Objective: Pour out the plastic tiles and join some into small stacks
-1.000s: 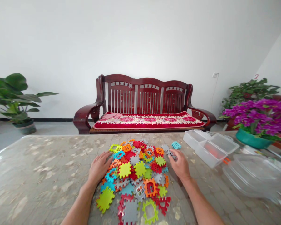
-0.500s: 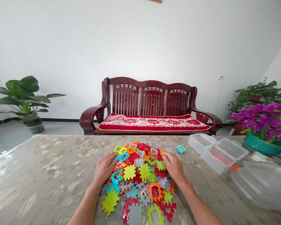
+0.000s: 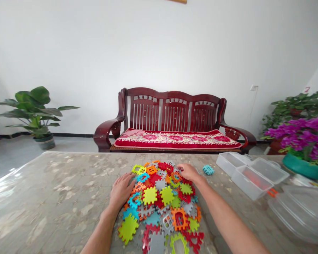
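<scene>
A heap of flat, interlocking plastic building tiles [image 3: 161, 185] in red, grey, orange, lime green and blue lies on the table in front of me. My left hand [image 3: 123, 188] rests along the heap's left side, its fingers stretched forward and touching the edge tiles. At the far right edge of the pile, my right hand [image 3: 188, 172] reaches in with fingers pointing left and thumb apart, close to grey and red tiles. Nothing gripped shows in either hand. A light blue piece [image 3: 208, 170] sits alone to the right of my right hand.
Clear plastic boxes [image 3: 250, 183], one with red-orange pieces inside, stand on the right of the table [image 3: 69, 190]. Translucent lids or trays [image 3: 302, 211] lie nearer me. A teal pot of purple flowers [image 3: 304, 165] is behind them. Across the table stands a wooden bench [image 3: 175, 113].
My right hand has moved forward and left to the far right edge of the heap. My left hand stays beside the pile. The view has shifted slightly left.
</scene>
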A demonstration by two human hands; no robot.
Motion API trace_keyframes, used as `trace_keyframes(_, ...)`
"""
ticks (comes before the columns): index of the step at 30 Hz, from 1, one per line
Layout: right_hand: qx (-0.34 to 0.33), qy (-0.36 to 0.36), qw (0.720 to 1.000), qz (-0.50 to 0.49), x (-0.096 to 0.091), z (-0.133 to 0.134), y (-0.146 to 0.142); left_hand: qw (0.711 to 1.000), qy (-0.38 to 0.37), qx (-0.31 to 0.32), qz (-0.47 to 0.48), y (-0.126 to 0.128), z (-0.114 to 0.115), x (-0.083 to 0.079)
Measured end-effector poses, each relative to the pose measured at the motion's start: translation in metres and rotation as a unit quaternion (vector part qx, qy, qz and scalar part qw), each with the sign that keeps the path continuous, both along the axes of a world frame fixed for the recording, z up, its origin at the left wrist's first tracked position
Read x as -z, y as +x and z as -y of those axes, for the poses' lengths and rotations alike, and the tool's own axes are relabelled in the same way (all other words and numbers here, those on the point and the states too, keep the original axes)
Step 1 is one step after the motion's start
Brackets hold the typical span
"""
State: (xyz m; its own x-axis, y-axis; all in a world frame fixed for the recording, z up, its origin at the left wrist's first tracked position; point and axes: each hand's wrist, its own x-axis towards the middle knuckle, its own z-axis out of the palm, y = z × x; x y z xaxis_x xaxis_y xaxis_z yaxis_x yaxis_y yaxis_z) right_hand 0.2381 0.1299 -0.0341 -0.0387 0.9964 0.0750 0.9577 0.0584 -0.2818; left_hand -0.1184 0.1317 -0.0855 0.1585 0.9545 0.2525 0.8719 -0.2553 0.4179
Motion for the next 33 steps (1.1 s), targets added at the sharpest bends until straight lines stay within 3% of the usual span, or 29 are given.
trace_keyframes(6,-0.032,-0.014,0.999,0.024,-0.003,0.004,-0.008,1.000,-0.006,0.008,-0.007,-0.001,-0.001,0.001)
trace_keyframes(20,0.008,0.045,0.999,0.012,-0.007,0.025,-0.013,1.000,-0.005,0.005,-0.013,-0.001,-0.002,0.003)
trace_keyframes(27,0.045,0.011,0.992,0.114,-0.015,0.022,-0.028,1.000,-0.003,0.004,-0.011,-0.001,-0.002,0.002)
trace_keyframes(33,0.066,-0.006,0.992,0.109,-0.016,0.018,-0.037,1.000,-0.001,0.003,-0.010,-0.002,-0.003,0.004)
